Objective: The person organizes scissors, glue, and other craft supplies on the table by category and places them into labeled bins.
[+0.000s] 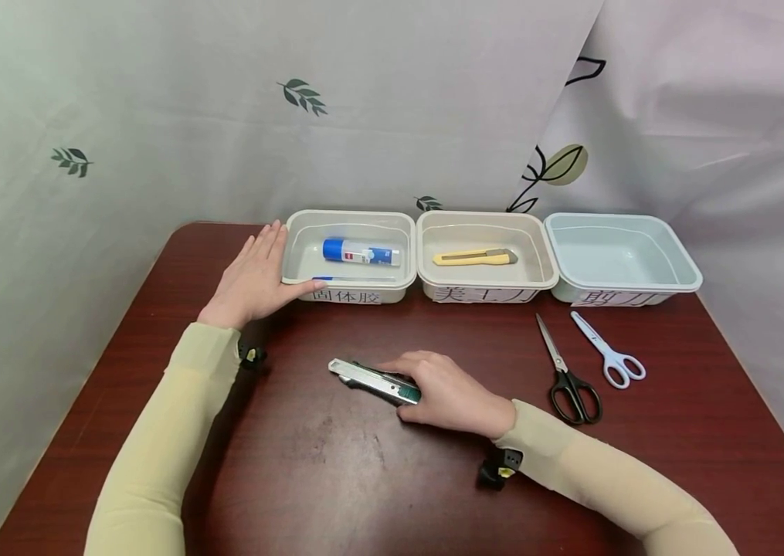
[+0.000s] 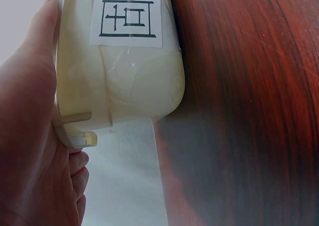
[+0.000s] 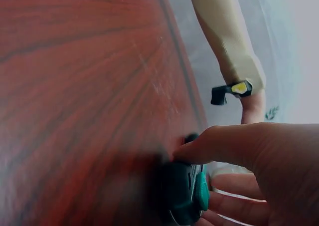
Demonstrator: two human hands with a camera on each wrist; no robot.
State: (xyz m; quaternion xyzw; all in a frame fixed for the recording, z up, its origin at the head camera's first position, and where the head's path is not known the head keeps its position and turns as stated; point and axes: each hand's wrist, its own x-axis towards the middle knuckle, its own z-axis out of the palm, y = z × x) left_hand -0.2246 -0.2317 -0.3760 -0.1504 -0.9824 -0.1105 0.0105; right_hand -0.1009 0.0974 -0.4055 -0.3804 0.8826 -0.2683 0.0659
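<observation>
Currently, from the head, the right hand (image 1: 449,392) is gripping a box cutter (image 1: 372,380) over the tabletop (image 1: 294,471); the straight-fingered left hand (image 1: 251,276) is touching the left bin (image 1: 410,251), perhaps steadying it; the middle bin (image 1: 489,225) is walling in a yellow knife (image 1: 475,258). From the left wrist, the thumb (image 2: 42,29) is following the rim (image 2: 64,134); from the right, fingers (image 3: 234,184) are pinching the cutter.
</observation>
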